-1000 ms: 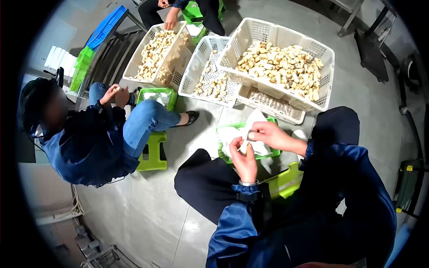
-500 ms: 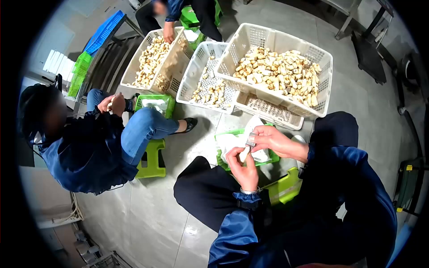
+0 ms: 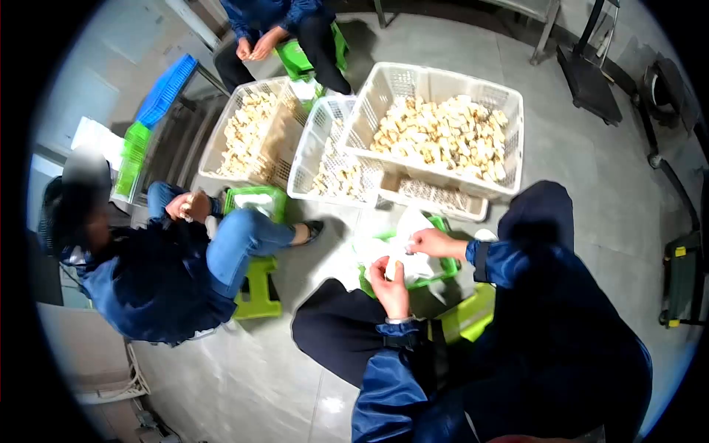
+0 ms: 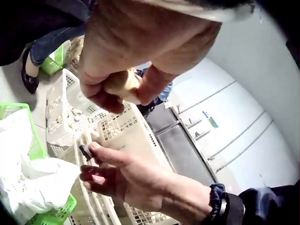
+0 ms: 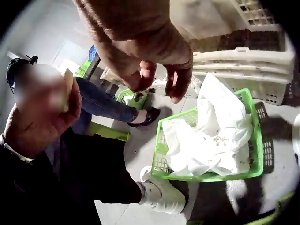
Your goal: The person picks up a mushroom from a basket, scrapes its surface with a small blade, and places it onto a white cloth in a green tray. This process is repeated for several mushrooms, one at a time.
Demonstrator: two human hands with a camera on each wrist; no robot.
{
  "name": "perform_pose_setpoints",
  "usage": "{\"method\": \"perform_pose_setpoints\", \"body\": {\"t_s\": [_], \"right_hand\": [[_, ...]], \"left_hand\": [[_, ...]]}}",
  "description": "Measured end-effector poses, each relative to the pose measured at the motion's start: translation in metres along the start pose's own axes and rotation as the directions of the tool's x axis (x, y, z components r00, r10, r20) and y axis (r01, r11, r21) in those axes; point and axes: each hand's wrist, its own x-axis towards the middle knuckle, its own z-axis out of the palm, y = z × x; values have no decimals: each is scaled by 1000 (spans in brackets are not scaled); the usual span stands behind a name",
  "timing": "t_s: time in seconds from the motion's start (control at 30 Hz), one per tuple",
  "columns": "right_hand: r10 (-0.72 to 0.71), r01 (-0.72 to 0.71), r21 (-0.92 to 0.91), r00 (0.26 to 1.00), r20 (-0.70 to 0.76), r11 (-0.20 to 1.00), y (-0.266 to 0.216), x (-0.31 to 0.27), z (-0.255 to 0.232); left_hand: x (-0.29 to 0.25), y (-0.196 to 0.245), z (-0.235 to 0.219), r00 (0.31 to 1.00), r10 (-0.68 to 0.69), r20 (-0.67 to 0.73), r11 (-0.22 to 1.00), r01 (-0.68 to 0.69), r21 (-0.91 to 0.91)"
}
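Note:
My left hand (image 3: pixel 390 286) pinches a pale, brownish mushroom (image 4: pixel 124 85) between thumb and fingers, clearest in the left wrist view. A short gap away, my right hand (image 3: pixel 437 242) holds a small dark metal piece (image 4: pixel 86 151) at its thumb tip, with the other fingers bent. Both hands hover over a green basket (image 5: pixel 255 140) lined with a white bag (image 5: pixel 220 103). Small scraps lie on the bag.
Beyond the basket stand a large white crate (image 3: pixel 509 159) heaped with mushrooms (image 3: pixel 443 136), a lower crate (image 3: pixel 295 177) holding fewer, and another full crate (image 3: pixel 210 159). A person (image 3: pixel 148 273) sits at left, another (image 3: pixel 269 22) at the far side. Green stools stand under them.
My right hand has drawn away from the mushroom in my left hand, opening a gap. The far person's hand has left the crate and joined the other hand. The head view has tilted upward.

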Motion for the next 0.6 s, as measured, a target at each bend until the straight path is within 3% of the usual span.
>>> {"method": "perform_pose_setpoints", "body": {"t_s": [0.03, 0.07, 0.13, 0.23, 0.33, 0.43, 0.47, 0.53, 0.6], "right_hand": [[-26, 24, -39, 999, -28, 999, 8, 2, 5], [-216, 215, -24, 969, -122, 976, 21, 6, 14], [-150, 155, 86, 987, -64, 984, -3, -4, 4], [-137, 141, 114, 990, -40, 983, -30, -15, -15], [-21, -19, 534, 997, 68, 845, -36, -20, -14], [-49, -25, 554, 992, 118, 832, -34, -20, -9], [-17, -76, 681, 991, 129, 729, -38, -23, -4], [-37, -63, 585, 987, 157, 809, -41, -27, -5], [-28, -108, 610, 977, 209, 785, -49, -34, -8]], "left_hand": [[0, -16, -3, 980, -198, 34, 960, 201, -197], [-3, -27, -6, 916, -387, 105, 839, 397, -371], [-4, -34, -6, 878, -472, 82, 820, 472, -324], [-1, -27, -5, 871, -463, 162, 823, 490, -288], [-5, 3, -5, 823, -515, 240, 817, 556, -152], [-10, 8, -3, 753, -518, 406, 756, 625, -195], [-14, 17, -3, 735, -511, 445, 754, 632, -179], [-13, 9, -3, 718, -503, 482, 709, 661, -245], [-11, 6, -4, 728, -515, 452, 699, 662, -270]]}}
